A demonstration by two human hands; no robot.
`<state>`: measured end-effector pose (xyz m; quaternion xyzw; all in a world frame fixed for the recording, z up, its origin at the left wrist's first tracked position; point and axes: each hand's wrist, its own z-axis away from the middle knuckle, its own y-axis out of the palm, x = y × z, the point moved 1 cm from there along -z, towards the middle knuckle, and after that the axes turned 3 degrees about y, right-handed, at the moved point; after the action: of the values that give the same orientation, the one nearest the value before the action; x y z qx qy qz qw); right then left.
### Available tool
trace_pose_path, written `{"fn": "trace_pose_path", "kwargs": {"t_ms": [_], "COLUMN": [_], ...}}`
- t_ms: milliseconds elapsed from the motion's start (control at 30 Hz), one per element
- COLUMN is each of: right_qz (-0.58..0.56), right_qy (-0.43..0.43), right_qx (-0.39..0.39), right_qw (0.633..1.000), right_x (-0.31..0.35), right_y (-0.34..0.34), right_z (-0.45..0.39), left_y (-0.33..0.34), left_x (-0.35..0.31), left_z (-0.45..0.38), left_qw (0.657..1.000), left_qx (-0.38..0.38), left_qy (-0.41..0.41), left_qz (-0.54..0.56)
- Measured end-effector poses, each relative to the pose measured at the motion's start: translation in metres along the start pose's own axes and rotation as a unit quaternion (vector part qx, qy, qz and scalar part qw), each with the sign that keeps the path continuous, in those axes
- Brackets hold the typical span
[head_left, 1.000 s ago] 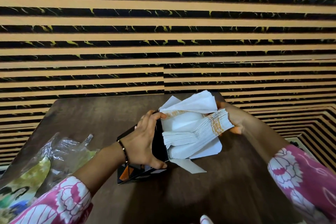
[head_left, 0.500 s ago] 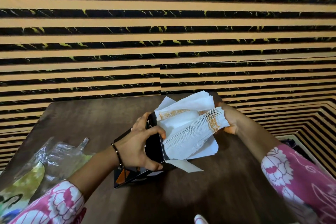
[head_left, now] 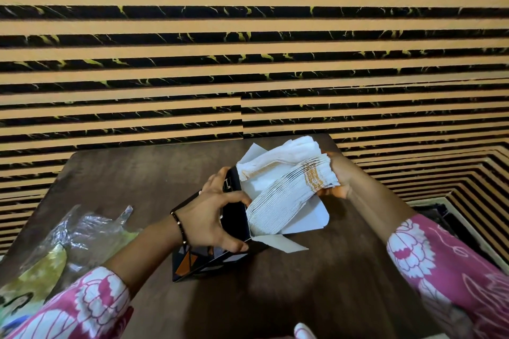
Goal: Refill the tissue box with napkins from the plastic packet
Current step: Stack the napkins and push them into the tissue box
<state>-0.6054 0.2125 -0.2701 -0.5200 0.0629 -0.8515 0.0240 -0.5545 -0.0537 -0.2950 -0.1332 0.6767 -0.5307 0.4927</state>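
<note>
The black tissue box (head_left: 234, 217) with orange and white triangles lies on its side on the dark table, its open end with white flaps facing right. My left hand (head_left: 212, 215) grips the box across its top near the opening. My right hand (head_left: 337, 180) holds the far end of a thick, bent stack of white napkins (head_left: 286, 195) with an orange printed band. The stack's near end sits inside the box opening, and more loose napkins stick out above it. The crumpled clear plastic packet (head_left: 82, 231) lies at the left.
The brown table (head_left: 316, 283) stands against a wall of orange and black stripes. A yellow-green printed wrapper (head_left: 35, 275) lies under the plastic at the left edge. A dark framed object (head_left: 446, 217) sits beyond the table's right edge.
The napkin stack has bent more and gone deeper into the box opening. My left hand has shifted its grip slightly on the box. The box has stayed in place.
</note>
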Motion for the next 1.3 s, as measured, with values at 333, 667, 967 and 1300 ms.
{"fn": "trace_pose_path", "kwargs": {"t_ms": [333,667,967,1300], "right_qz": [0.002,-0.11,-0.056,0.085], "right_qy": [0.047,0.024,0.097,0.065], "right_qx": [0.01,0.03,0.096,0.13], "right_qw": [0.999,0.993,0.989,0.986], "right_x": [-0.009,-0.037,-0.047,-0.046], "right_y": [0.001,-0.01,-0.027,-0.033], "right_z": [0.003,0.018,0.02,0.018], "left_y": [-0.002,0.002,0.009,0.012], "left_x": [-0.002,-0.002,-0.013,-0.017], "left_z": [-0.004,-0.005,-0.013,-0.015], "left_qw": [1.0,1.0,0.994,0.995], "left_qx": [-0.003,-0.007,0.089,0.06], "left_qy": [-0.026,-0.008,-0.016,-0.033], "left_qz": [0.003,0.007,-0.058,-0.07]}}
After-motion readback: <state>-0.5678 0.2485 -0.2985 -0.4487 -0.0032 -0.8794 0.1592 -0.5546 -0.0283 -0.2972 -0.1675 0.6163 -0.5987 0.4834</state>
